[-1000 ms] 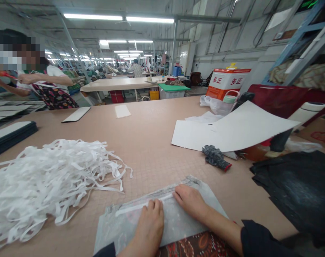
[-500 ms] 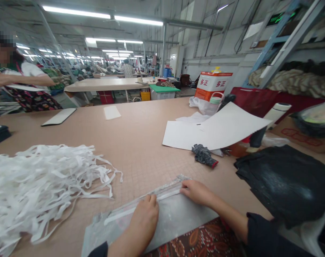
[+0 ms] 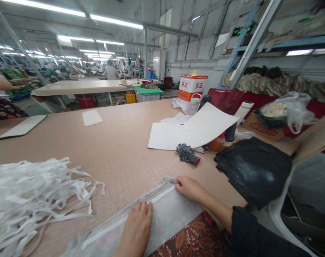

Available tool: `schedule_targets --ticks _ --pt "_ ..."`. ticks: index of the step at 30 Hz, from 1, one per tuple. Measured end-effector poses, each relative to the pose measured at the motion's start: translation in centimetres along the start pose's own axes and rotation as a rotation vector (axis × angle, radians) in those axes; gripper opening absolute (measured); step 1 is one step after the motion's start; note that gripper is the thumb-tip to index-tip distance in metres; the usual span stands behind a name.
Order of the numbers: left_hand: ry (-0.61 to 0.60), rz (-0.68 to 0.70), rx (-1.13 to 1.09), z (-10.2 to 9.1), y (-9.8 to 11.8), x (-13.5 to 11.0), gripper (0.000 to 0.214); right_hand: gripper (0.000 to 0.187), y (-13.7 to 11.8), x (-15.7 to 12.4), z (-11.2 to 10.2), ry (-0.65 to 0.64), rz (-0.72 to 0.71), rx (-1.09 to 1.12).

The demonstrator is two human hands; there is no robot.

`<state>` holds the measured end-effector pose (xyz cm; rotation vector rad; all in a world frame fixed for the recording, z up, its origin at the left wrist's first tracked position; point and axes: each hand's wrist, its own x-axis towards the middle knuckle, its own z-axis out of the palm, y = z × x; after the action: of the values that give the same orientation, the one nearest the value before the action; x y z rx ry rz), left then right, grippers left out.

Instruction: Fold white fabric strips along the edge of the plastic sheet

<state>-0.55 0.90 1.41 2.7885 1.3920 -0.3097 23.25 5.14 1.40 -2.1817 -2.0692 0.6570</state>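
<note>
A translucent plastic sheet (image 3: pixel 166 217) lies over the table's near edge, with a narrow white strip (image 3: pixel 161 195) stretched slantwise along its far side. My left hand (image 3: pixel 137 225) rests flat across the strip and sheet, fingers stretched forward. At the strip's right end, the fingers of my right hand (image 3: pixel 189 187) are closed in a pinch on it; the fingertips are partly hidden. Red and brown patterned cloth (image 3: pixel 189 237) shows below the sheet. To the left spreads a tangled heap of white strips (image 3: pixel 39 192).
A dark knit glove (image 3: pixel 187 153) lies ahead, beside a large white board (image 3: pixel 190 132). Black sheets (image 3: pixel 256 167) are stacked at the right, near a chair frame (image 3: pixel 277 214). Farther off are a white card (image 3: pixel 92 117), a dark-edged panel (image 3: pixel 21 127) and a person's arm (image 3: pixel 5 82).
The view has turned right, so the surroundings appear farther left. My left hand has flattened, its fingers now stretched out over the strip. My right hand stays at the strip's right end.
</note>
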Motion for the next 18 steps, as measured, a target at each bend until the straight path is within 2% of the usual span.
schedule_targets --ticks 7,18 --pt "0.075 -0.008 0.039 1.1 0.0 0.0 0.048 0.014 0.7 0.1 -0.3 0.007 0.021 -0.014" --pt "0.153 0.018 0.104 1.6 0.3 -0.2 0.048 0.010 1.3 1.0 -0.7 0.002 0.008 -0.121"
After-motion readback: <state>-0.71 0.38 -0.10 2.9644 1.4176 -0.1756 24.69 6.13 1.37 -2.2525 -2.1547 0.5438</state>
